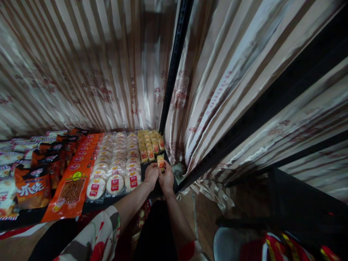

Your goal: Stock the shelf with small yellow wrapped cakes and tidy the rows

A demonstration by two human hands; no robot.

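A small yellow snack packet [161,160] with a red label is held upright over the bare dark strip at the shelf's right end. My right hand [166,179] is closed on its right side and lower part. From the left, my left hand [151,174] pinches at the packet's lower edge, its fingertips partly hidden. Just behind both hands, rows of matching yellow packets [150,145] stand at the shelf's back right corner. To their left lie rows of round white crackers [114,184] in clear wrappers with red labels.
An orange snack bag [72,185] and orange-black bags [32,188] fill the shelf's left part. A black metal post [175,69] rises behind the yellow packets, and a dark beam [244,134] slants on the right. Printed sheeting [108,72] hangs behind. Red packages [277,246] sit at lower right.
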